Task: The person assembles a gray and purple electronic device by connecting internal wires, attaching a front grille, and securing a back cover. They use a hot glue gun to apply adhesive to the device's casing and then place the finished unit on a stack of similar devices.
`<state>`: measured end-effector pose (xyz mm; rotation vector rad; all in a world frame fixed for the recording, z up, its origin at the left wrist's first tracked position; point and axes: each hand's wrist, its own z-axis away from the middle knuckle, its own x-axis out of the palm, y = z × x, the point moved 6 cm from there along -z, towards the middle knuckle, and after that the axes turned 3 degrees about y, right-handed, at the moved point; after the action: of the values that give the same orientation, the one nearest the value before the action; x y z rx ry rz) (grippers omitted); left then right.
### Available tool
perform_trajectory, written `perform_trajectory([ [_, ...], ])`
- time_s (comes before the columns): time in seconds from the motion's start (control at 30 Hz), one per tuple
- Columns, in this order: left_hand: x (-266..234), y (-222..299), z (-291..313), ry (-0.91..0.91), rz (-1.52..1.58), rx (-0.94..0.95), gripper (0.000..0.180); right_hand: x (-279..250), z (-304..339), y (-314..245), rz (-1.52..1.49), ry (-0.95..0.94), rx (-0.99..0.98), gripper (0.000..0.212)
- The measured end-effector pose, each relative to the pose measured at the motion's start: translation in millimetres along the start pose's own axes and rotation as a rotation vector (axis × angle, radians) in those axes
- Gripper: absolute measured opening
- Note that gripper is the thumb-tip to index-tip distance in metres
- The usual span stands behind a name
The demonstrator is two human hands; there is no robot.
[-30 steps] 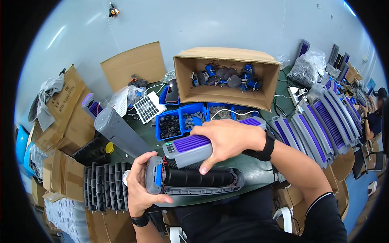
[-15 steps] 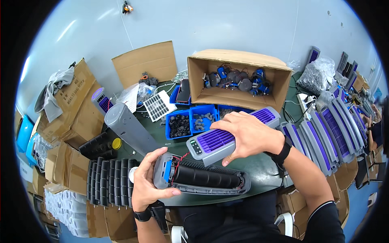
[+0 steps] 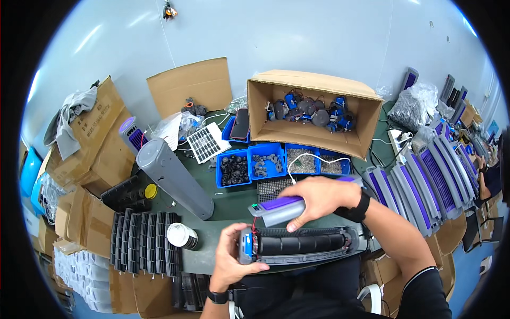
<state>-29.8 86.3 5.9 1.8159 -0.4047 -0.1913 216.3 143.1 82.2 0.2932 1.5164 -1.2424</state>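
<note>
Keeping slack in the thin red wires [image 3: 254, 225] should protect them; the left grip [image 3: 228, 266] clamps the long grey plastic housing [image 3: 303, 259] at lower centre of the frame; the right grip [image 3: 325, 198] clamps the purple-and-grey slatted cover [image 3: 284, 213] above; versus earlier, the housing sits farther right, the cover shows less purple.

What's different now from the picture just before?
The left hand moved the open grey casing right and a little toward the person. The right hand brought the purple-and-grey cover toward the person too; its purple face shows less. The white tub came into full view. Neither hand let go. The blue bins and big cardboard box stayed put.
</note>
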Motion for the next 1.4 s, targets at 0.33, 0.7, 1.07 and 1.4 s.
perform_trajectory([
  [0.33,23,-68,21,0.097,-0.125,-0.098,0.11,37,-8,38,0.252,0.063,0.098,0.064],
  [0.7,23,-58,23,0.072,-0.214,-0.127,0.095,60,93,16,-0.016,0.552,-0.025,0.06],
  [1.07,26,-56,24,0.105,-0.332,-0.161,0.086,58,168,14,-0.101,0.845,-0.008,0.045],
  [1.4,25,-62,22,0.113,-0.336,-0.147,0.086,-134,161,306,0.336,0.557,1.054,0.024],
])
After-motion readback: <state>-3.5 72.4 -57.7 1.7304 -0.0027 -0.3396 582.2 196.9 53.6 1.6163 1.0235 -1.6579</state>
